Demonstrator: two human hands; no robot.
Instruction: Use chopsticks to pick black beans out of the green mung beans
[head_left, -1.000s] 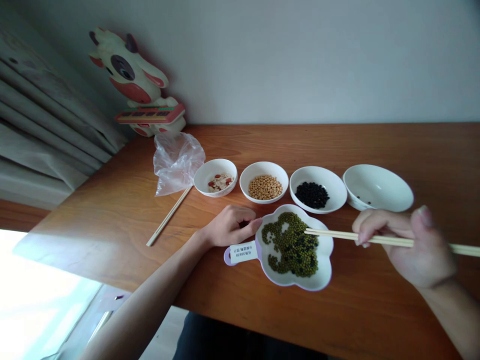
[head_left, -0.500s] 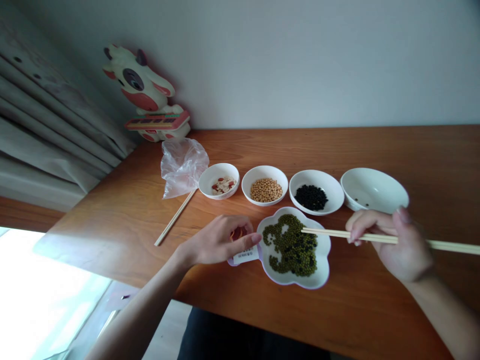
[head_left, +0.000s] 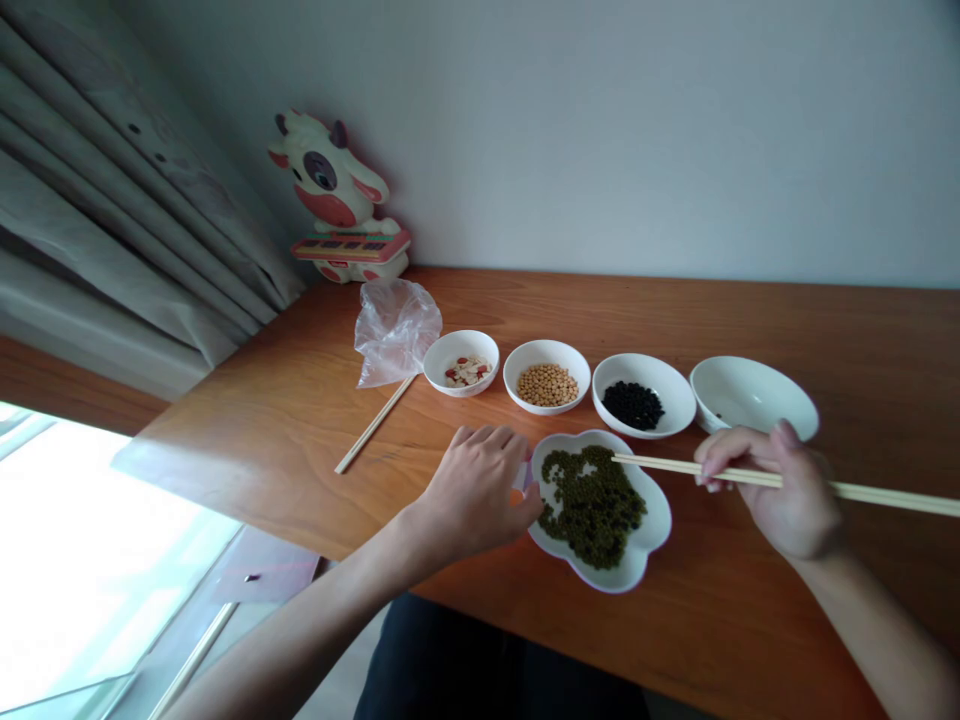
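Note:
A white flower-shaped dish [head_left: 654,540] holds green beans [head_left: 592,500] with dark beans scattered among them. My left hand [head_left: 480,490] is closed over its left-hand handle; the thumb lies at the rim, and most of the handle is hidden. In my right hand [head_left: 787,490] is a pair of chopsticks [head_left: 885,494], pinched and held nearly level. Their tips lie close together over the upper part of the beans, and I cannot make out anything between them. Just behind my right fingers stands a white bowl [head_left: 750,385] with a dark speck inside.
Behind the dish stand white bowls with black beans [head_left: 634,405], yellow soybeans [head_left: 547,385] and pale and red pieces [head_left: 469,372]. Farther left are a crumpled plastic bag [head_left: 397,330], other chopsticks [head_left: 375,425] and a cow toy [head_left: 341,200] on the wooden table [head_left: 300,400].
The view has shifted, moving the table things in the frame. My left hand has turned, its back now covering the handle and label. The chopstick tips remain over the beans.

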